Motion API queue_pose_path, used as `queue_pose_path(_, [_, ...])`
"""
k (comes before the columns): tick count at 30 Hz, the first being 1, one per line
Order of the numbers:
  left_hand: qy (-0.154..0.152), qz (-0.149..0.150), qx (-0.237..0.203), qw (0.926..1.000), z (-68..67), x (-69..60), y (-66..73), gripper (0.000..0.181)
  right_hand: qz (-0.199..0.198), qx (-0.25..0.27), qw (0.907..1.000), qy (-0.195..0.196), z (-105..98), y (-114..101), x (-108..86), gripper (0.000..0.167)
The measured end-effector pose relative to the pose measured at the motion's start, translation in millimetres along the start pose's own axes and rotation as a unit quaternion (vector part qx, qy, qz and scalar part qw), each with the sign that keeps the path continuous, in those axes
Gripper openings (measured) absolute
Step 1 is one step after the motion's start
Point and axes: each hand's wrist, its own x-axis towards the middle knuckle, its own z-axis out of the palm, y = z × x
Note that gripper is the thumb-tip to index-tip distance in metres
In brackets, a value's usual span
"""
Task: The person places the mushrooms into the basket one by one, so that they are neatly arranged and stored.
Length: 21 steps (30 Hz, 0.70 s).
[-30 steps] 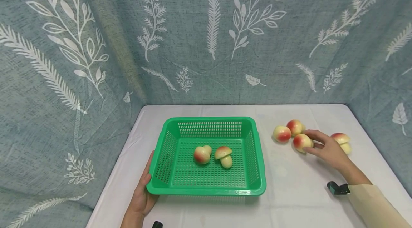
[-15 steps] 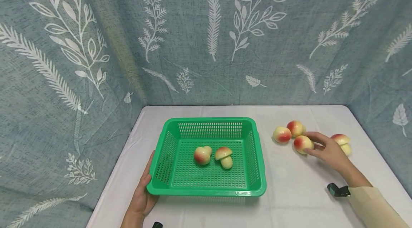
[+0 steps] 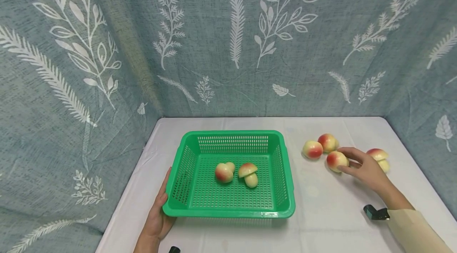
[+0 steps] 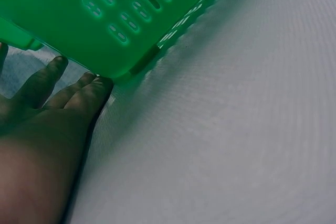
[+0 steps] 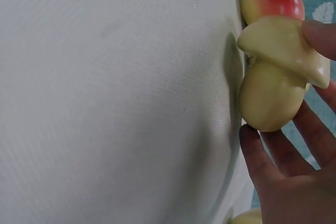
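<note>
My right hand (image 3: 369, 169) grips a red-and-yellow toy mushroom (image 3: 336, 161) low over the table, to the right of the basket. From the right wrist view, the thumb lies on the pale cap of this mushroom (image 5: 273, 95), and the fingers (image 5: 286, 153) curve around its stem side. A green perforated basket (image 3: 228, 213) holds two toy mushrooms, one (image 3: 224, 173) on the left and one (image 3: 251, 181) on the right. Relaxed fingers of my left hand (image 3: 157, 215) rest against the basket's left side; the left wrist view has them touching its wall (image 4: 79, 35) near the bottom corner.
Behind the gripped mushroom lie two more toys (image 3: 312, 149) (image 3: 327, 142) close together. Another mushroom (image 3: 383, 164) sits beyond the right hand, partly covered by it. A patterned grey-green cloth (image 3: 228, 86) stands along the table's back edge.
The gripped mushroom has shifted slightly right and toward me with my right hand, widening its gap from the two toys behind. My left hand and the basket stay put.
</note>
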Motion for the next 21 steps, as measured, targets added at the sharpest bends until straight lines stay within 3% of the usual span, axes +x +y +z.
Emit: queue_pose_path(21, [-0.018,0.009,-0.013,0.9997,-2.0,0.4,-2.3,0.069,0.007,-0.01,0.9999,-0.006,-1,-11,1.7,0.056])
